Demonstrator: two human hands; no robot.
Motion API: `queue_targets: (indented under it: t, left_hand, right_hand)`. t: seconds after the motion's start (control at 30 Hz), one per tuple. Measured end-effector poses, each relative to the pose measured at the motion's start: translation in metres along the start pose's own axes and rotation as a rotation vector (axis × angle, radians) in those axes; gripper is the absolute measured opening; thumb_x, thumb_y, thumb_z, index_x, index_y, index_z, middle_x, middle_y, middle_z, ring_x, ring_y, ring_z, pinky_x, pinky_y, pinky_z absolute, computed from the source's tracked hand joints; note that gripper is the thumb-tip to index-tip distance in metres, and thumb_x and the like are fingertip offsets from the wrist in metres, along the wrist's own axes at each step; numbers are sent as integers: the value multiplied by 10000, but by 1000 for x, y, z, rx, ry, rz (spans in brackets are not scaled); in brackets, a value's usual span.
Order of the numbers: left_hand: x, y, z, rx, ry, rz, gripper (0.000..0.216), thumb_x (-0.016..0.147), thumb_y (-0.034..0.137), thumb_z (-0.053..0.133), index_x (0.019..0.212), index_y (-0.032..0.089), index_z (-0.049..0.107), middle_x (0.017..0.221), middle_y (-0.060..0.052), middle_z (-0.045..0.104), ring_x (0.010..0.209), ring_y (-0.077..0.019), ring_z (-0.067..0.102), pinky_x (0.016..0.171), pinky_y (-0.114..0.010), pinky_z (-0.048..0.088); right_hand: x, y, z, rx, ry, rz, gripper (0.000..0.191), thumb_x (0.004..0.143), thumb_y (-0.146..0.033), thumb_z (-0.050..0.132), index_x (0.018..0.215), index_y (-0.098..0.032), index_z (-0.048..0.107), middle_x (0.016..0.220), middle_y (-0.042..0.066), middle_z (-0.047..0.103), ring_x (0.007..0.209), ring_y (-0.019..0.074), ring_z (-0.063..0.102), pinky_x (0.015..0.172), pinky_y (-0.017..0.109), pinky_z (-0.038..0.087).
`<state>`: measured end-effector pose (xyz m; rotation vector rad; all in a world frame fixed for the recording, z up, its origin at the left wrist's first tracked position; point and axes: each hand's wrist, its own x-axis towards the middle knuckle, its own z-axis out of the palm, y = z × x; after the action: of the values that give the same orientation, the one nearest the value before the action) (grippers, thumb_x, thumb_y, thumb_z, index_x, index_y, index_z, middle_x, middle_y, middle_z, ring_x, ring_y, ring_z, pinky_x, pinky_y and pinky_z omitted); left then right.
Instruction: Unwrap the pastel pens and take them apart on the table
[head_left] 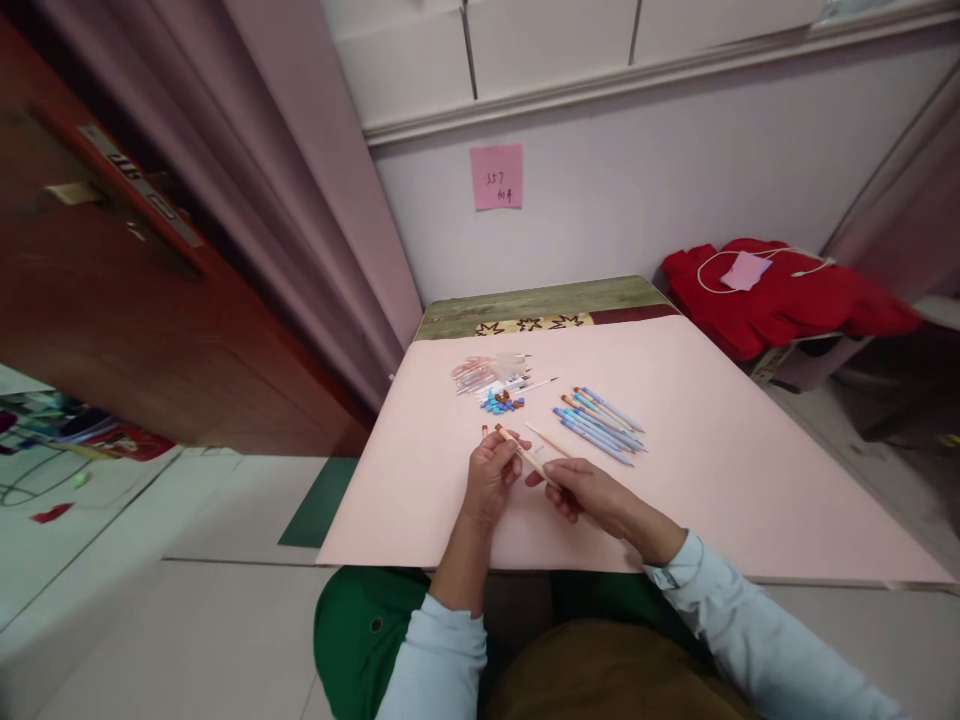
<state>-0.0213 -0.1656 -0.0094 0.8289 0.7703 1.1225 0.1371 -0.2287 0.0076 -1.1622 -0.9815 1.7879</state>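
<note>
A peach-coloured pen barrel (533, 460) with a brown-orange end slants between my hands above the pink tabletop. My left hand (491, 478) pinches its upper end, and my right hand (585, 490) grips its lower end. Beside my left fingers shows another small orange-brown tip (484, 431); the rest of it is hidden. Just past the hands lies a thin pale stick, perhaps a pen refill (549, 440). To the right is a group of blue and peach pens (600, 425). Small blue and brown caps (501, 403) form a heap beyond my left hand.
Behind the caps lies a pile of clear and pinkish pen parts (480, 374). The pink table covering (712, 460) reaches the near edge. Red cloth (780, 300) with a white cable sits at the right. A wooden door (150, 270) and curtain (300, 200) stand left.
</note>
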Motion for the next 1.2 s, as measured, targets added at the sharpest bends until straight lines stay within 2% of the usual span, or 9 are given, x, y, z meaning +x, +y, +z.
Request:
queue_targets:
  t: [0.2, 0.3, 0.43, 0.57, 0.7, 0.8, 0.97, 1.13, 1.2]
  left_hand:
    - [2, 1, 1, -46, -17, -68, 342, 701, 301, 780, 958, 124, 639, 908, -114, 734, 450, -30, 467, 377, -161, 254]
    - [2, 1, -1, -16, 7, -33, 323, 697, 302, 775, 923, 116, 638, 842, -98, 731, 410, -19, 427, 364, -163, 233]
    - [3, 1, -2, 24, 71, 11, 302, 691, 303, 769, 870, 113, 619, 768, -74, 722, 363, -10, 386, 344, -162, 206]
    - [4, 0, 0, 28, 84, 9, 323, 674, 290, 781, 880, 107, 613, 763, -71, 722, 375, -20, 423, 357, -162, 267]
    - [5, -2, 2, 22, 51, -11, 388, 668, 305, 790, 944, 108, 600, 826, -83, 729, 419, -33, 479, 375, -161, 298]
    - [3, -2, 3, 38, 32, 12, 555, 690, 316, 783, 1155, 129, 544, 839, -73, 729, 430, -39, 489, 389, -160, 311]
    - [-2, -1, 5, 63, 34, 75, 825, 703, 332, 775, 1399, 165, 364, 774, -44, 723, 416, -57, 500, 407, -171, 354]
    - [1, -9, 9, 123, 65, 106, 860, 704, 344, 773, 1426, 191, 330, 755, -32, 715, 424, -91, 555, 421, -193, 407]
    - [5, -14, 13, 149, 83, 138, 846, 706, 344, 771, 1420, 196, 340, 747, -23, 708, 427, -102, 570, 430, -204, 427]
  right_hand:
    - [-2, -5, -3, 264, -54, 192, 236, 874, -342, 556, 855, -127, 652, 616, -22, 571, 451, 50, 481, 449, 163, 393]
    - [2, -1, -1, 249, -58, 164, 275, 864, -382, 595, 910, -122, 670, 647, -2, 615, 481, 59, 522, 485, 172, 437]
    - [8, 6, 5, 117, 79, 4, 350, 721, -450, 753, 825, -137, 635, 629, 5, 644, 520, 85, 568, 518, 199, 453]
    - [9, 11, 9, -34, 191, -126, 405, 615, -446, 824, 772, -165, 578, 578, -25, 616, 509, 97, 550, 511, 213, 429]
    - [8, 11, 9, -144, 229, -175, 398, 780, -574, 641, 790, -181, 583, 495, -73, 487, 412, 78, 414, 410, 206, 296]
    - [10, 11, 7, -131, 197, -129, 467, 843, -621, 516, 781, -169, 618, 473, -68, 448, 391, 76, 369, 396, 211, 251]
    - [14, 12, 7, -288, 301, -142, 395, 779, -571, 608, 726, -180, 611, 605, 14, 631, 515, 125, 543, 505, 238, 397]
    - [12, 14, 4, -704, 556, -298, 367, 711, -558, 689, 711, -205, 588, 598, -8, 615, 536, 133, 523, 499, 228, 328]
    - [11, 13, 1, -790, 600, -320, 374, 742, -581, 655, 773, -210, 615, 590, -20, 600, 534, 137, 513, 503, 231, 311]
